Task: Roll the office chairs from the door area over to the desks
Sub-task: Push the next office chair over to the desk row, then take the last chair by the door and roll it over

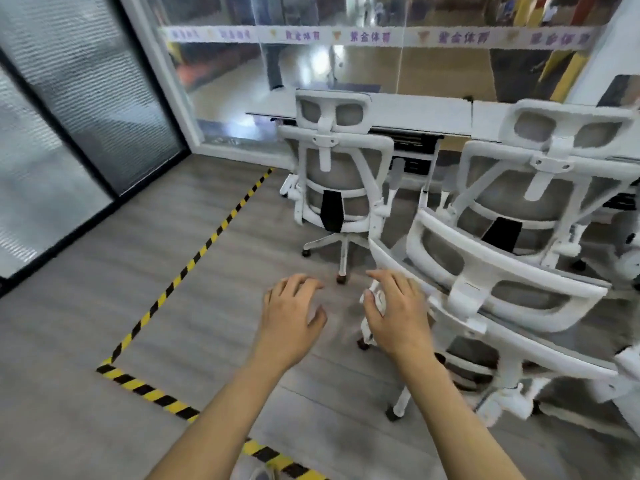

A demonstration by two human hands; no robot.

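My left hand and my right hand are bare. Both my arms are bare too, all the way to the 6 o'clock edge. Something pale peeks out there, maybe my shoe.

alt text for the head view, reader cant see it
A left hand and right hand reach forward, open and empty, beside the nearest white mesh office chair. Two more chairs stand at white desks by a glass wall; striped tape marks the floor.

Three white office chairs, two white desks side by side, two bare hands.
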